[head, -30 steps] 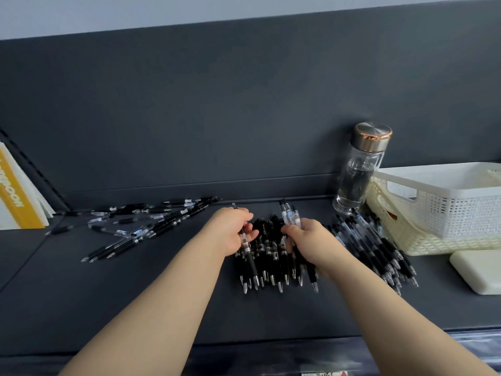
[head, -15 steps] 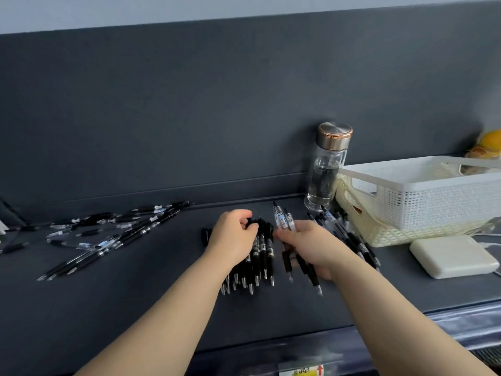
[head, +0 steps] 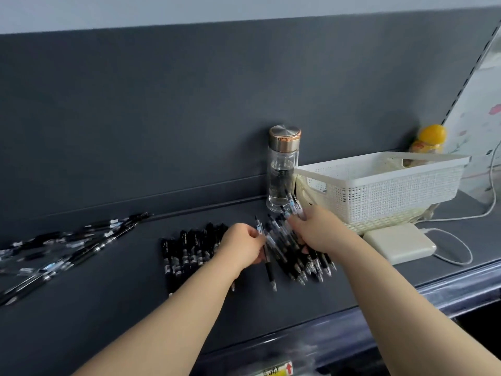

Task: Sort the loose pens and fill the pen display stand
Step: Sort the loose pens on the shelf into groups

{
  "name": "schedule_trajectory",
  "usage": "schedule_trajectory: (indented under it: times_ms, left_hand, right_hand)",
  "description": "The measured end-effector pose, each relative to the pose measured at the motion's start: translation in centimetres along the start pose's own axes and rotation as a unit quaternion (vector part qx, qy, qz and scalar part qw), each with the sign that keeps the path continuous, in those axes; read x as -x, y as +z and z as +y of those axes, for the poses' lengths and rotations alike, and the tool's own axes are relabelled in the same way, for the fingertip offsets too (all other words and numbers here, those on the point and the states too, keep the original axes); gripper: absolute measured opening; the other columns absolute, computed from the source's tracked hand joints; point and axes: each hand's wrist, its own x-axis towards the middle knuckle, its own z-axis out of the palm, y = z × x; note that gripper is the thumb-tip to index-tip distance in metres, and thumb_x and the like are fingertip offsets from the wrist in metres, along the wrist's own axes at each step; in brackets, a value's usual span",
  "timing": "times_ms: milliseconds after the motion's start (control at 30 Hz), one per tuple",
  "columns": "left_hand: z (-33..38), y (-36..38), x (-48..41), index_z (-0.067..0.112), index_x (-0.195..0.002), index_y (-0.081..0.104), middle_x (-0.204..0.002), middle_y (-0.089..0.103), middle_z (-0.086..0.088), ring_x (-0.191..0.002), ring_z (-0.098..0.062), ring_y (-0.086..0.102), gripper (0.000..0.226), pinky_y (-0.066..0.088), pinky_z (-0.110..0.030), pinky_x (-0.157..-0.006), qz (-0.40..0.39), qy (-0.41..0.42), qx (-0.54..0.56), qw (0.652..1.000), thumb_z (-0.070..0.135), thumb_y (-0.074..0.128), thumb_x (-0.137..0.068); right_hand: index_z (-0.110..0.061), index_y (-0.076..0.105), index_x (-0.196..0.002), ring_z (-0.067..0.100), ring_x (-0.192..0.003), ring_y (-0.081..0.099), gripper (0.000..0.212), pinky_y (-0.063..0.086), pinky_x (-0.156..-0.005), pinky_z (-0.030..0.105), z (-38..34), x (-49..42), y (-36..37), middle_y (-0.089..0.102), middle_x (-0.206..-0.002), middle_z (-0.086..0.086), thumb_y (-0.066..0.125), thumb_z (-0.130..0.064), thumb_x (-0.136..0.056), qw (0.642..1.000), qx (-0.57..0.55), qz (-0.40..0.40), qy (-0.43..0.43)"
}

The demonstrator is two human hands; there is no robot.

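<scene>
The dark grey shelf (head: pixel 108 308) carries a white perforated plastic basket (head: pixel 393 194) at right, scattered black and clear pens (head: pixel 67 245) at far left, and a side-by-side row of black pens (head: pixel 187 253) in the middle. The left hand (head: pixel 241 246) pinches one black-grip pen (head: pixel 268 267); the right hand (head: pixel 322 230) clutches several clear-barrelled pens (head: pixel 292 206) over another pile (head: pixel 306 264)

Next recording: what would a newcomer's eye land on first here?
The left hand pinches a single pen mid-shelf while the right hand grips a bunch of pens beside it, over a heap of black pens. A looser scatter of pens lies at the far left. Behind the right hand stand a copper-capped glass bottle and a white basket.
</scene>
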Motion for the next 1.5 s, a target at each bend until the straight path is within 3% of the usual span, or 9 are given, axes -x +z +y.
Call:
schedule_trajectory:
  times_ms: [100, 267, 367, 500, 633, 933, 1100, 1233, 1500]
  left_hand:
    - [0.4, 0.3, -0.1, 0.015, -0.088, 0.047, -0.075, 0.069, -0.01, -0.069, -0.027, 0.07, 0.013, 0.059, -0.041, -0.073, 0.0, 0.0, -0.097, 0.995, 0.021, 0.058, -0.091]
    - [0.8, 0.9, 0.2, 0.017, -0.136, 0.028, -0.077, 0.059, -0.003, -0.066, -0.023, 0.069, 0.053, 0.059, -0.036, -0.065, -0.023, -0.037, -0.16, 0.986, 0.019, 0.056, -0.091]
    - [0.6, 1.2, 0.3, 0.015, -0.135, 0.03, -0.084, 0.061, -0.004, -0.071, -0.025, 0.071, 0.051, 0.059, -0.038, -0.067, -0.022, -0.027, -0.157, 0.987, 0.016, 0.055, -0.09]
    - [0.3, 1.4, -0.3, 0.015, -0.131, 0.04, -0.093, 0.064, -0.007, -0.077, -0.027, 0.071, 0.046, 0.058, -0.041, -0.073, -0.014, 0.01, -0.161, 0.987, 0.017, 0.057, -0.088]
    - [-0.4, 0.9, -0.2, 0.012, -0.131, 0.046, -0.106, 0.063, -0.011, -0.096, -0.031, 0.064, 0.046, 0.054, -0.041, -0.083, -0.014, 0.056, -0.163, 0.985, 0.018, 0.058, -0.087]
    - [-2.3, -6.3, 2.0, 0.021, -0.122, 0.057, -0.089, 0.059, 0.011, -0.087, -0.012, 0.056, 0.034, 0.044, -0.023, -0.079, 0.096, 0.122, -0.191, 0.969, 0.014, 0.056, -0.089]
    - [-6.3, -13.2, 3.2, 0.024, -0.125, 0.054, -0.108, 0.057, 0.008, -0.1, -0.014, 0.054, 0.035, 0.045, -0.028, -0.087, 0.183, 0.074, -0.259, 0.945, 0.021, 0.056, -0.09]
    - [-10.4, -19.3, 4.3, 0.023, -0.136, 0.045, -0.136, 0.044, 0.002, -0.128, -0.021, 0.038, 0.044, 0.04, -0.035, -0.099, 0.224, -0.008, -0.333, 0.916, 0.026, 0.053, -0.093]
    - [-17.1, -30.6, 5.3, 0.025, -0.141, 0.038, -0.145, 0.033, 0.001, -0.131, -0.025, 0.031, 0.056, 0.041, -0.04, -0.099, 0.263, -0.097, -0.338, 0.898, 0.003, 0.043, -0.09]
  right_hand:
    - [-0.014, 0.041, -0.065, 0.018, -0.061, 0.049, 0.033, 0.035, -0.055, 0.025, -0.5, -1.1, 0.1, 0.049, -0.061, 0.0, 0.051, -0.028, -0.093, 0.998, 0.067, 0.007, -0.008]
    - [-0.01, 0.051, -0.084, 0.02, -0.073, 0.046, 0.007, 0.035, -0.062, 0.025, 0.2, -2.0, 1.7, 0.055, -0.091, 0.008, 0.055, -0.015, -0.086, 0.981, 0.186, 0.049, -0.038]
    - [-0.009, 0.054, -0.091, 0.023, -0.08, 0.051, 0.013, 0.038, -0.065, 0.027, 0.7, -1.8, 1.9, 0.058, -0.102, 0.012, 0.05, -0.001, -0.082, 0.978, 0.196, 0.056, -0.046]
    - [-0.008, 0.058, -0.113, 0.027, -0.099, 0.058, 0.032, 0.048, -0.075, 0.032, 1.2, -1.8, 2.5, 0.059, -0.111, 0.011, 0.049, -0.002, -0.083, 0.978, 0.188, 0.068, -0.052]
    - [-0.012, 0.06, -0.113, 0.027, -0.098, 0.059, 0.03, 0.044, -0.074, 0.029, 1.0, -1.6, 2.9, 0.057, -0.113, 0.008, 0.049, -0.006, -0.086, 0.978, 0.161, 0.099, -0.086]
    - [-0.019, 0.063, -0.113, 0.025, -0.097, 0.058, 0.028, 0.048, -0.081, 0.034, -3.6, -0.5, 7.8, 0.058, -0.1, 0.004, 0.051, -0.022, -0.088, 0.97, 0.126, 0.004, -0.209]
    - [-0.02, 0.051, -0.131, 0.02, -0.113, 0.053, 0.041, 0.043, -0.09, 0.028, -7.2, 0.4, 11.8, 0.054, -0.122, 0.002, 0.052, -0.027, -0.091, 0.951, 0.135, -0.058, -0.272]
    - [-0.02, 0.047, -0.135, 0.023, -0.123, 0.044, 0.045, 0.037, -0.101, 0.028, -10.6, 0.6, 15.3, 0.051, -0.13, 0.003, 0.053, -0.027, -0.091, 0.933, 0.141, -0.096, -0.316]
    - [-0.023, 0.049, -0.132, 0.021, -0.122, 0.046, 0.04, 0.041, -0.099, 0.03, -16.7, 1.1, 22.0, 0.051, -0.127, 0.001, 0.05, -0.03, -0.093, 0.924, 0.176, -0.133, -0.311]
